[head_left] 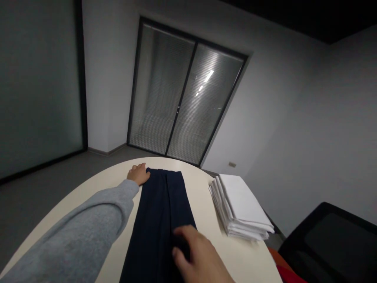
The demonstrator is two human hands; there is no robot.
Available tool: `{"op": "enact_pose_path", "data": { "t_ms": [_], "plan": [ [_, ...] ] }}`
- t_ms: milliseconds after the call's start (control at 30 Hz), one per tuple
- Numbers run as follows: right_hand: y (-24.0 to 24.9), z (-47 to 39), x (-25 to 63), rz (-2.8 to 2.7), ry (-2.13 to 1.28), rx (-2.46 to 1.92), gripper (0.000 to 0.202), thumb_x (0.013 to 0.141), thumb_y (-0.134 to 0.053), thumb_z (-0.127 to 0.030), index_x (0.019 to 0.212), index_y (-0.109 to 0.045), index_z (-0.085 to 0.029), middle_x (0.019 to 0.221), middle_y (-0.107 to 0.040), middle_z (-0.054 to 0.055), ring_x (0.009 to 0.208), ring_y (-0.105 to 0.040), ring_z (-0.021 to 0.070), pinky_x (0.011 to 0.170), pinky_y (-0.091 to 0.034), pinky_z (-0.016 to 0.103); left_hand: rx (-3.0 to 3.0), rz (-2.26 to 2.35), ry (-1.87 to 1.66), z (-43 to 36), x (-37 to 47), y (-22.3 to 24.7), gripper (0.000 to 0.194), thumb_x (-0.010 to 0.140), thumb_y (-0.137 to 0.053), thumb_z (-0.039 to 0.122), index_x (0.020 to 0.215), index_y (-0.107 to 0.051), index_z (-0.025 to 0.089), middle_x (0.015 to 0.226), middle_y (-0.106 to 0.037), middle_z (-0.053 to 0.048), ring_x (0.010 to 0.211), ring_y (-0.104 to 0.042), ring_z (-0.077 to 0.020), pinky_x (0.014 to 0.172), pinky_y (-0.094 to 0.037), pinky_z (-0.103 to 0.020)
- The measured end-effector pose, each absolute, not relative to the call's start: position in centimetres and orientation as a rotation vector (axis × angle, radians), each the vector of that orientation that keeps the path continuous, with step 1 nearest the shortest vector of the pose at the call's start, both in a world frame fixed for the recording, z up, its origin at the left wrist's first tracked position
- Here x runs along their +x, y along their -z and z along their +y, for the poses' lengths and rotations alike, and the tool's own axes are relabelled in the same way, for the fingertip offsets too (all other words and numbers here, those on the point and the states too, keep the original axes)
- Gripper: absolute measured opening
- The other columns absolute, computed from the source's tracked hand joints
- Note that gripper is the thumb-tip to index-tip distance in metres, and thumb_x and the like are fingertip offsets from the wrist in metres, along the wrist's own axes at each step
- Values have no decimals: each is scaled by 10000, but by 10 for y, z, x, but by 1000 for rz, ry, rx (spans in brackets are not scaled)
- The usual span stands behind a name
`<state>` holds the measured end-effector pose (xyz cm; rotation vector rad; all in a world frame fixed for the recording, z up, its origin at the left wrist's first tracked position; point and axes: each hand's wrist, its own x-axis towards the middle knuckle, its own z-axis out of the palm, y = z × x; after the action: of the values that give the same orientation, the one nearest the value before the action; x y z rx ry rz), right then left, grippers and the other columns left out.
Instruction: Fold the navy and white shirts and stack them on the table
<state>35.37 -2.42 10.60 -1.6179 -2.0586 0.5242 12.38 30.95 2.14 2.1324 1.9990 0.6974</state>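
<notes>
A pair of dark navy trousers [154, 220] lies folded lengthwise on a round cream table [200, 196], the waist end farthest from me. At that end, my left hand [139, 174] rests by the left corner of the waistband, fingers on the tabletop and thumb touching the cloth. Nearer to me, my right hand [200, 255] is over the right side of the trousers, thumb and fingers curled around a dark, rounded thing [182, 247]. Blur and low light hide what that thing is. The near end of the trousers runs out of view.
A stack of folded white cloths [241, 204] sits at the table's right edge. A black-backed chair [332, 243] stands to the right, with something red [288, 273] beside it. Behind the table are a glass double door with blinds [188, 90] and pale walls.
</notes>
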Motion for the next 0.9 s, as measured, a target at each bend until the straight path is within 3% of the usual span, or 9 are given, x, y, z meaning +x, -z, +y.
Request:
{"op": "enact_pose_path", "data": {
  "t_ms": [100,200,300,467,600,733,900],
  "plan": [
    [-99,79,373,-1896,-406,-1870,358,923,-588,-279,1260,-678,-203,1230,-744,104,1097,-713,256,944,-515,355,2151,1979,-708,308,124,-22,598,910,-515,391,1459,-538,154,1466,-610,-207,1335,-527,-440,1036,-443,-583],
    [-87,162,390,-1732,-316,-1967,454,963,-518,-260,1395,-584,-139,1343,-697,145,1169,-687,229,964,-495,304,2153,1965,-713,313,128,-20,576,919,-504,380,1457,-533,176,1433,-643,-196,1298,-583,-405,1032,-439,-579],
    [-68,215,402,-1625,-298,-2058,492,992,-463,-291,1435,-539,-91,1292,-716,178,1183,-680,257,987,-479,345,2154,1952,-703,323,129,-15,534,925,-519,398,1428,-553,221,1288,-733,-165,1229,-648,-374,1024,-436,-557],
    [-44,265,412,-1559,-329,-2196,377,947,-543,-447,1137,-724,-176,1180,-747,169,1173,-647,379,1012,-413,532,2152,1876,-742,342,129,0,411,965,-505,358,1368,-586,332,1144,-778,-45,1154,-696,-298,1003,-451,-464],
    [-33,292,421,-1566,-401,-2175,222,914,-586,-397,954,-738,-239,1036,-763,74,1120,-647,319,1040,-348,523,1905,1664,-1089,355,133,5,400,929,-598,307,1327,-632,286,1074,-743,-38,916,-718,-229,821,-530,-352],
    [-26,301,428,-1562,-451,-2082,180,944,-550,-341,1016,-681,-242,1025,-753,24,1060,-644,256,1044,-315,487,1602,1354,-1263,361,136,-2,409,884,-654,251,1292,-658,228,1080,-704,-44,772,-699,-166,690,-564,-289],
    [-19,304,432,-1507,-467,-1990,230,986,-480,-327,1155,-602,-230,1089,-743,28,1035,-634,222,998,-334,416,1326,1153,-1308,360,135,-13,574,785,-751,112,1334,-614,210,1235,-694,-84,996,-733,-190,832,-610,-298]
  ]
}}
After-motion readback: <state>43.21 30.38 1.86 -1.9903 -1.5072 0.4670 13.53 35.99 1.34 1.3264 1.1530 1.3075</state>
